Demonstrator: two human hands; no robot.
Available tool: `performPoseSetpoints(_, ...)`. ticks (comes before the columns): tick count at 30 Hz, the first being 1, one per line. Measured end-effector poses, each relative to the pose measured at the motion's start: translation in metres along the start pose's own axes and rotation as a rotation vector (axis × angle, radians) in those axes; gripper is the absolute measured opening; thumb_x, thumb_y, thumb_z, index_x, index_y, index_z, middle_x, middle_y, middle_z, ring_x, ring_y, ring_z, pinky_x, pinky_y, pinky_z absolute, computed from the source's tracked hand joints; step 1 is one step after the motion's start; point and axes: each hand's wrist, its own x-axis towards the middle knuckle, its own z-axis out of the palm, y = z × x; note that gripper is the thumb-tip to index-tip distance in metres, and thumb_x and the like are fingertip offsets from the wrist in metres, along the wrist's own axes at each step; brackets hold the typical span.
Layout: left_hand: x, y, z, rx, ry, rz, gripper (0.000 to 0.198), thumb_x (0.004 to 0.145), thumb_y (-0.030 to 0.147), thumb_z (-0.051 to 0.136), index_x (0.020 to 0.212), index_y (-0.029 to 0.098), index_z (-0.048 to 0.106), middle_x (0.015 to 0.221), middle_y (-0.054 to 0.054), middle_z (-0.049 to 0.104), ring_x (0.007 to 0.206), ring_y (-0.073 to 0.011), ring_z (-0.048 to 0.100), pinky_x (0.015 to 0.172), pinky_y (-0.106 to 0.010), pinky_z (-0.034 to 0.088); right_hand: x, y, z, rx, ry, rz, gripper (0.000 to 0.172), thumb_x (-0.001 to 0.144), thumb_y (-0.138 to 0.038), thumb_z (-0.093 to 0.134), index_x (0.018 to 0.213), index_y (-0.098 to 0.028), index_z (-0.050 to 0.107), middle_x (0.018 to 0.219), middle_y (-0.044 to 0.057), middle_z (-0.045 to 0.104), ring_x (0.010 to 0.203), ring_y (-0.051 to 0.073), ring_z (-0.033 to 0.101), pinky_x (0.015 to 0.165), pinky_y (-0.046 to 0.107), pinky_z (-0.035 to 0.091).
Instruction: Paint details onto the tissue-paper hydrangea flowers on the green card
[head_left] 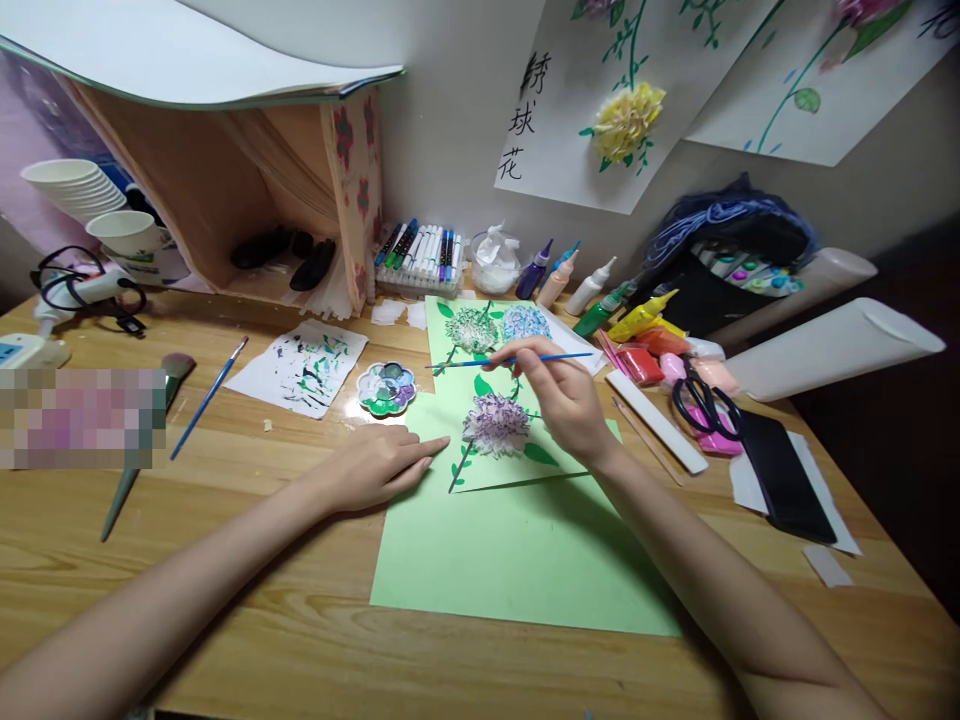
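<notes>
My right hand [559,395] grips a thin blue paintbrush [540,357], held almost level above the green painted sheet, its bristle end towards the left. Below it on the sheet is a raised purple-and-white flower [499,425] with green leaves and a dark stem. My left hand [379,468] lies at the left edge of the light green paper [487,560], index finger stretched towards that flower, holding nothing. Farther back are a green-and-white flower [472,328] and a blue-and-white flower [525,322]. A flower-shaped paint palette [386,388] sits just beyond my left hand.
A paint-smeared paper [300,367], a second blue brush [210,395] and a large makeup-type brush [124,490] lie left. Markers [424,255] and paint bottles [596,285] line the wall. Scissors [706,410], a white strip [656,420] and a black phone-like slab [787,480] lie right.
</notes>
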Motion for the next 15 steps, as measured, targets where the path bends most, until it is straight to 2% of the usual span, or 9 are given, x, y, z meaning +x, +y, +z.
performPoseSetpoints(4,0.001,0.000,-0.001,0.006,0.006,0.002,0.041,0.098,0.030,0.032,0.134,0.022,0.050,0.075,-0.002,0.063,0.071,-0.0169,0.055,0.064,-0.029,0.037,-0.027,0.010,-0.028,0.145,0.098,0.107,0.014,0.092,-0.030,0.053,0.094,-0.023,0.064,0.084,0.002,0.067,0.079,0.015,0.062,0.068,0.029,0.046)
performPoseSetpoints(8,0.002,0.000,-0.002,-0.009,0.013,0.010,0.041,0.099,0.029,0.031,0.133,0.021,0.051,0.076,-0.002,0.064,0.071,-0.0159,0.055,0.065,-0.028,0.037,-0.067,0.031,-0.050,0.157,0.171,0.218,0.010,0.090,-0.028,0.056,0.090,-0.021,0.063,0.080,0.002,0.066,0.072,0.014,0.061,0.064,0.027,0.046)
performPoseSetpoints(11,0.003,-0.001,-0.002,-0.010,0.003,0.001,0.041,0.099,0.030,0.030,0.133,0.021,0.051,0.076,-0.002,0.064,0.070,-0.0151,0.055,0.065,-0.028,0.037,-0.091,0.045,-0.057,0.215,0.267,0.212,0.015,0.092,-0.030,0.051,0.087,-0.021,0.061,0.080,0.002,0.064,0.074,0.015,0.061,0.066,0.029,0.046)
performPoseSetpoints(15,0.003,-0.002,-0.003,-0.003,0.008,0.009,0.042,0.100,0.030,0.029,0.134,0.021,0.051,0.074,-0.002,0.064,0.068,-0.0141,0.055,0.064,-0.026,0.036,-0.107,0.055,-0.056,0.310,0.363,0.179,0.019,0.093,-0.031,0.047,0.081,-0.021,0.058,0.075,0.001,0.059,0.073,0.017,0.059,0.068,0.032,0.045)
